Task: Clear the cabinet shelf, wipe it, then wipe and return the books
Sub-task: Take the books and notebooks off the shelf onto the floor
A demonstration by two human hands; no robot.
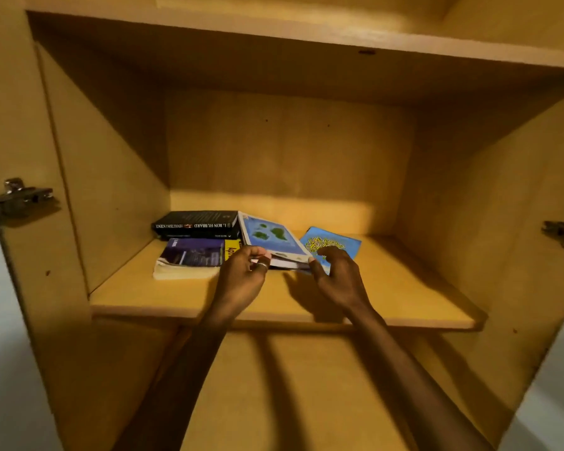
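Two bare forearms reach into an open wooden cabinet. The left hand (243, 271), a silver ring (263, 265) on one finger, curls its fingers against the near left edge of a white-bordered book with a blue map cover (271, 237). The right hand (334, 271) meets the same book at its near right corner, thumb at the edge and fingers bent over the cover beside it. Together the hands grip this book, which tilts up off thinner books (287, 263) lying under it.

Just to the right, partly under the right fingers, a blue booklet with a yellow pattern (336, 242) lies flat. To the left lies a thick paperback with a purple and yellow cover (192, 255), pages toward the viewer. Behind it, two black books (196, 224) are stacked near the back wall.

All the books rest on the middle shelf (404, 288). Metal hinges (20, 196) are fixed to the cabinet's side walls, left and right. Another shelf (306, 30) runs above.
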